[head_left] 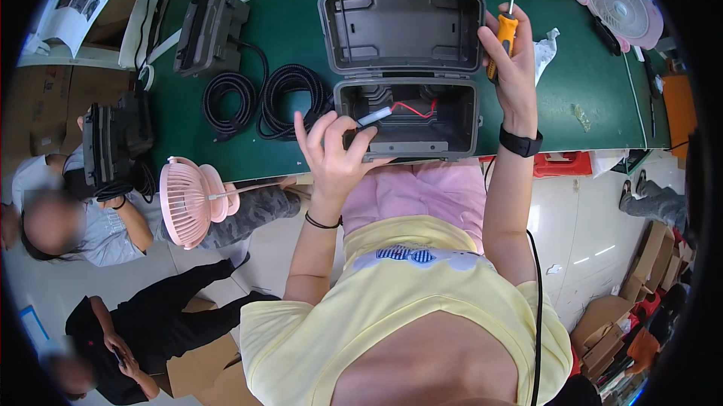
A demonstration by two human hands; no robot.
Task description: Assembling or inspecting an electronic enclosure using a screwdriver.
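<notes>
A grey plastic box (pixel 473 116) lies unfolded at the near edge of the green table, its hinged lid (pixel 407 29) laid back on the far side. Inside it are a white cylindrical piece (pixel 374 117) and a thin red wire (pixel 413 111). My left hand (pixel 331 151) grips the box's near left corner, thumb along the front wall and fingertips over the rim. In my right hand (pixel 518 67) is a screwdriver (pixel 504 35) with an orange and black handle, its shaft pointing away from me. The fingers of that hand are close to the lid's right edge; contact is unclear.
Coiled black corrugated tubing (pixel 290 101) lies left of the box, near a closed grey box (pixel 207 33). A pink fan (pixel 192 201) stands at the near left edge, another fan (pixel 619 3) at far right. A co-worker (pixel 113 210) at left handles a dark box.
</notes>
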